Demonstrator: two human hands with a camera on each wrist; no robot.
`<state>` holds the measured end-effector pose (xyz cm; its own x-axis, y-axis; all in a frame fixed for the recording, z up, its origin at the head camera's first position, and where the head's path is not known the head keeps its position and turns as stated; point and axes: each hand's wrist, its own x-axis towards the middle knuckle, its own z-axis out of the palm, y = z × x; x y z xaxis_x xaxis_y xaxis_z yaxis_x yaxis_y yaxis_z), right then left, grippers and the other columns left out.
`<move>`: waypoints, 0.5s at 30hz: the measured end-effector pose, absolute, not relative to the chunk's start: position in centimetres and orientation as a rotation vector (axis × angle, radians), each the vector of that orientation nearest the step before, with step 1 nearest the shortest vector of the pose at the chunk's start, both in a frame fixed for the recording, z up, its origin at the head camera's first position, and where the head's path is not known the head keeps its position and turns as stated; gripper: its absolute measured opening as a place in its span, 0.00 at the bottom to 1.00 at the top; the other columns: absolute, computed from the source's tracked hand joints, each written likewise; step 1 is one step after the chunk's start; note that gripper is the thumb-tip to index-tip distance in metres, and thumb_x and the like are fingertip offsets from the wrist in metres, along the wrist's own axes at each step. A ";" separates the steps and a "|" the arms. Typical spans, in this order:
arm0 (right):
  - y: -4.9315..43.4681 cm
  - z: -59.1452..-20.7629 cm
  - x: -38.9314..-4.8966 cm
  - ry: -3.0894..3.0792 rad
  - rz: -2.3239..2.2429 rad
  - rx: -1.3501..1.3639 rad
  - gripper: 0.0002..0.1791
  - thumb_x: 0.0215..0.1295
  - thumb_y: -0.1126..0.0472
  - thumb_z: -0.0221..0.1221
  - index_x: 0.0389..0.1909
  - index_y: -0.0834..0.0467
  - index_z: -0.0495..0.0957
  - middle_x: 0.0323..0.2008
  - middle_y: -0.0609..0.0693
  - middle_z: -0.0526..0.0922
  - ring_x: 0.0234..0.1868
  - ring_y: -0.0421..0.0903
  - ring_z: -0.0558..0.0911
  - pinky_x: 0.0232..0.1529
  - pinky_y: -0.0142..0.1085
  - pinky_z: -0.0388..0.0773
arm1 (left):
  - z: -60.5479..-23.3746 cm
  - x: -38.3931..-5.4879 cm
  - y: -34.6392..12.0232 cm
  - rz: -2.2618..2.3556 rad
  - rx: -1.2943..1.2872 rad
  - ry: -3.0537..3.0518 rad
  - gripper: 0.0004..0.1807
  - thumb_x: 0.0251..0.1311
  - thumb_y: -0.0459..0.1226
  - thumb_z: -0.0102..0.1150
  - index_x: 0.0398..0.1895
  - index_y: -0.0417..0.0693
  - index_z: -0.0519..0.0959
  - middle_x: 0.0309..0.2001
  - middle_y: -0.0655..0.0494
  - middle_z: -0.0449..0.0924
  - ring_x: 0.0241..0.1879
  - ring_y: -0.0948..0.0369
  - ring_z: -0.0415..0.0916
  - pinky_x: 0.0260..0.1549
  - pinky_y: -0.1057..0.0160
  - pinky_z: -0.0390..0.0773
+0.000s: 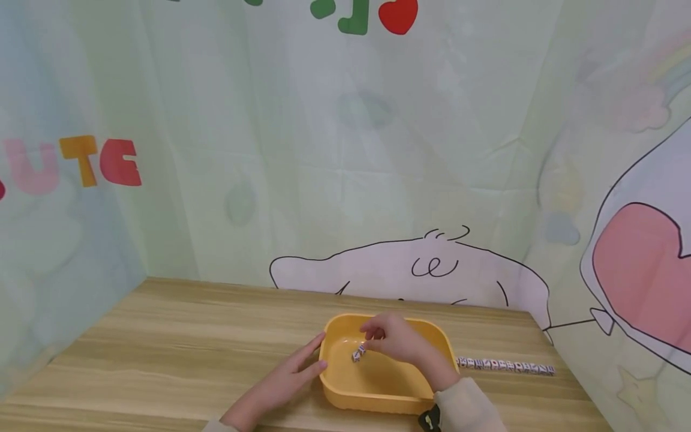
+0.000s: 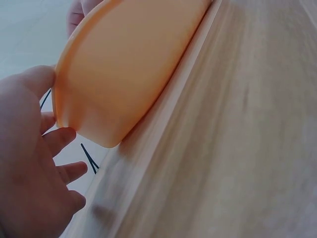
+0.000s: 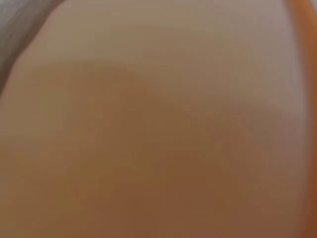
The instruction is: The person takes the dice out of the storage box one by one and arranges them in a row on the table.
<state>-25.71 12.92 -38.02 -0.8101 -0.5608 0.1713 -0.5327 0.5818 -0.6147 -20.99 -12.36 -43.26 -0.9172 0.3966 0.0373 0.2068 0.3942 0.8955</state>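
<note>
A yellow plastic tub (image 1: 345, 399) stands on the wooden table. My left hand (image 1: 286, 379) rests its thumb and fingers against the tub's left rim. In the left wrist view the left hand (image 2: 29, 148) has its fingers spread, with the thumb on the rim. Over the tub, my right hand (image 1: 396, 339) reaches down with bent fingers, its thumb tip right beside a few small white dice (image 1: 358, 353). A gap shows between thumb and index finger. The right wrist view is blurred and shows no dice.
A straight row of several white dice (image 1: 507, 365) runs along the table right of the tub. A small black object (image 1: 430, 418) is by the right sleeve. The wooden table (image 1: 178, 348) reaches back to a printed cloth backdrop (image 1: 302, 180).
</note>
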 end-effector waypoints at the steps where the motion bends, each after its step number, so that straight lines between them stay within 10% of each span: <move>1: 12.8 -38.2 -25.8 2.755 -1.050 -0.957 0.13 0.59 0.68 0.64 0.43 0.69 0.81 0.30 0.48 0.82 0.30 0.38 0.77 0.31 0.28 0.76 | -43.3 -21.0 -12.4 1.543 0.539 2.464 0.35 0.70 0.51 0.49 0.76 0.55 0.53 0.75 0.46 0.49 0.73 0.40 0.44 0.66 0.32 0.44; 15: 11.7 -39.5 -26.1 2.718 -1.115 -0.884 0.12 0.57 0.69 0.64 0.43 0.68 0.81 0.30 0.48 0.81 0.29 0.39 0.76 0.30 0.28 0.75 | -43.4 -21.1 -12.4 1.545 0.546 2.457 0.35 0.70 0.51 0.48 0.76 0.54 0.53 0.75 0.45 0.50 0.73 0.40 0.45 0.66 0.32 0.45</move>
